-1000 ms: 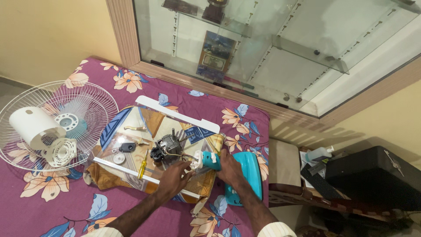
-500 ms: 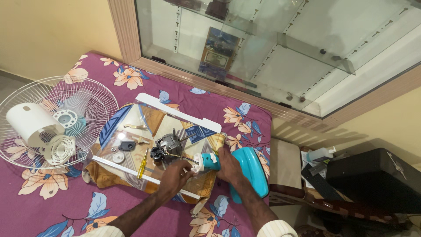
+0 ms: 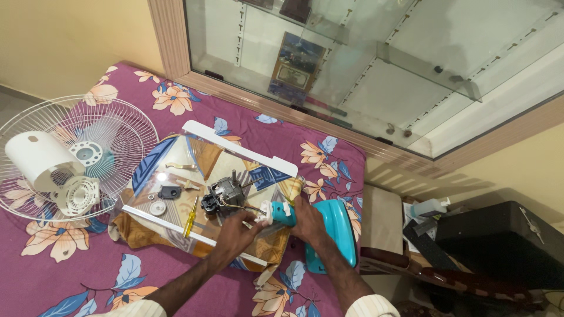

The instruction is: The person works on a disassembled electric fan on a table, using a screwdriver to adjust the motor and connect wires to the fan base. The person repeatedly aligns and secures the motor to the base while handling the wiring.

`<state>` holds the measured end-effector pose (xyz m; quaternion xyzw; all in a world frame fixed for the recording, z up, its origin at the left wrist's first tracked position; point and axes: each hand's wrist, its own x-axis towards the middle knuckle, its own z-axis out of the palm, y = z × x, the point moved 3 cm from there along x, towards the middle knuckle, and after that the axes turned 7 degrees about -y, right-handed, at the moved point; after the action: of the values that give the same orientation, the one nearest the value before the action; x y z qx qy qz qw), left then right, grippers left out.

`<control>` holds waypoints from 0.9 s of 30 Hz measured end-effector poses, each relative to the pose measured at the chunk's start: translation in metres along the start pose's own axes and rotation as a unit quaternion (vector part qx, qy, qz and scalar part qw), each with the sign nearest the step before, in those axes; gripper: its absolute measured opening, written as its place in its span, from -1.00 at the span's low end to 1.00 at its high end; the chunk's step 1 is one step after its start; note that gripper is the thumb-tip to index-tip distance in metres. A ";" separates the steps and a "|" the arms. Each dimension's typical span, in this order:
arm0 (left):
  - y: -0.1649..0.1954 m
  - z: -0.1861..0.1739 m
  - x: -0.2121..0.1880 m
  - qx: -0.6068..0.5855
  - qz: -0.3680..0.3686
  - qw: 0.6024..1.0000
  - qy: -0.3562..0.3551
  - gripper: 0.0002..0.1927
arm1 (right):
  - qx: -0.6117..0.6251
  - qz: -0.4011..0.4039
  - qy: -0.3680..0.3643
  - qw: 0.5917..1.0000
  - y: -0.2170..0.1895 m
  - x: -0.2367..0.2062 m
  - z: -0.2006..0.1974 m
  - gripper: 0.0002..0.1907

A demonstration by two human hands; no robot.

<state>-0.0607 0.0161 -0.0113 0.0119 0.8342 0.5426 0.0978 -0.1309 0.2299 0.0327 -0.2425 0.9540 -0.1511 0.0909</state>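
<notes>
The right hand (image 3: pixel 308 220) covers the near end of the small teal-and-white part (image 3: pixel 281 213), so the grip itself stays unseen. The left hand (image 3: pixel 235 233) hides whatever its fingertips touch beside the motor (image 3: pixel 222 195) — wires there are too thin to trace. The teal fan base (image 3: pixel 339 226) lies partly under the right forearm. The fan guard (image 3: pixel 88 154) runs off the left edge. Small bits on the patterned tray (image 3: pixel 176 176) — screws or clips — are too small to tell.
</notes>
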 end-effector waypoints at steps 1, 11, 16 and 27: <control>-0.001 0.001 0.001 -0.013 -0.011 1.000 0.000 -0.43 | -0.001 0.009 -0.002 1.000 0.001 0.000 0.000 -0.08; 0.002 0.004 0.012 -0.135 -0.118 0.983 -0.028 -0.41 | -0.031 0.025 0.056 0.998 0.001 -0.014 0.007 -0.25; -0.005 0.007 0.016 -0.229 -0.120 0.966 -0.031 -0.45 | -0.043 0.048 0.059 0.996 0.007 -0.015 0.013 -0.33; -0.003 0.001 0.013 -0.297 -0.141 0.942 -0.059 -0.39 | -0.057 0.015 0.092 0.994 -0.010 -0.025 0.006 -0.33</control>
<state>-0.0734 0.0180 -0.0163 -0.1037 0.6209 0.7446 0.2219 -0.1032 0.2327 0.0331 -0.2180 0.9689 -0.1165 -0.0094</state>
